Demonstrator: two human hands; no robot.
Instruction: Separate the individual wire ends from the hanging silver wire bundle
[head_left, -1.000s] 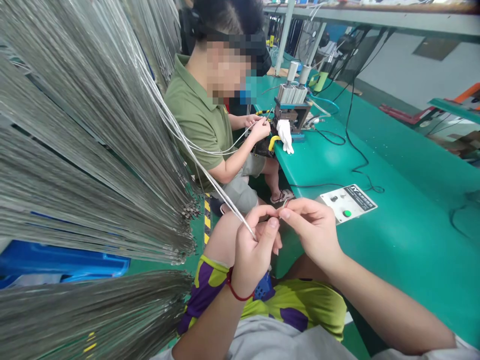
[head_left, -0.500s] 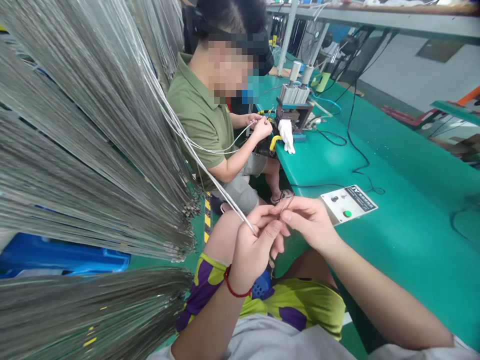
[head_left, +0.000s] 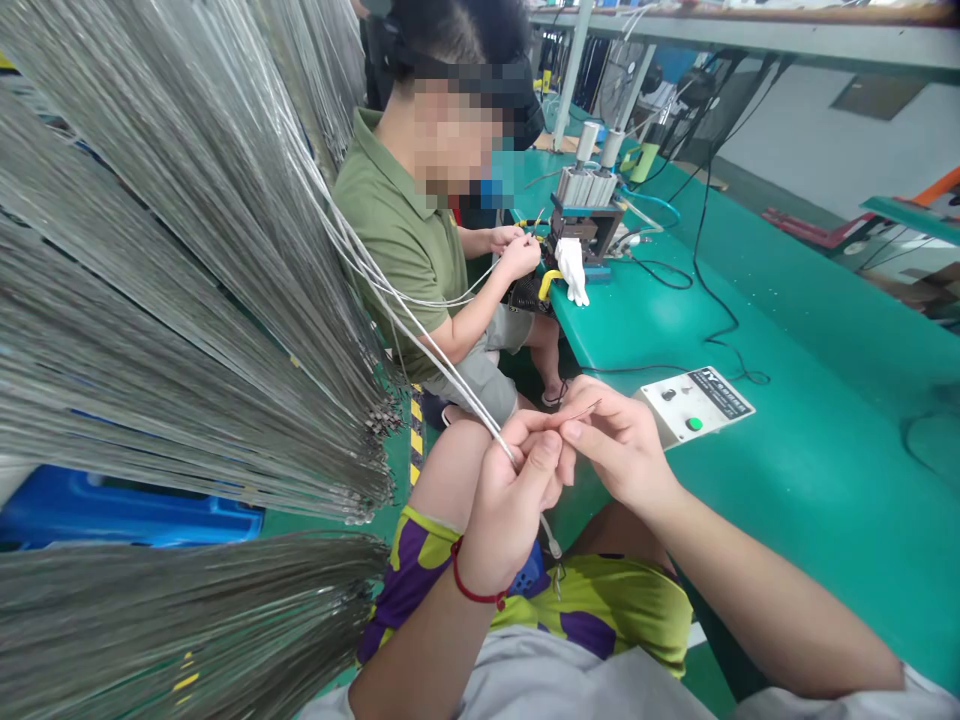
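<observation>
Pale grey cables (head_left: 459, 383) run down from the hanging bundles into my left hand (head_left: 521, 480), whose fingers are wrapped round them. One cable end (head_left: 553, 545) with thin bare wires dangles below that hand, over my lap. My right hand (head_left: 619, 440) meets the left at the fingertips, thumb and fingers pinched on a thin reddish-brown wire (head_left: 590, 408). The wire's tip sticks out above the right fingers. Where the wire joins a cable is hidden between the hands.
Thick bundles of grey cables (head_left: 187, 250) hang at left, above a blue plastic stool (head_left: 135, 510). To the right stretches a green workbench (head_left: 810, 480) with a control box (head_left: 697, 405) and a pneumatic press (head_left: 589, 215) draped with a white glove (head_left: 572, 270). A co-worker (head_left: 405, 230) handles cable beside it.
The thin wire now points up and right over my right fingers. The cable end below my left hand has swung into fuller view. Both hands stay in nearly the same place.
</observation>
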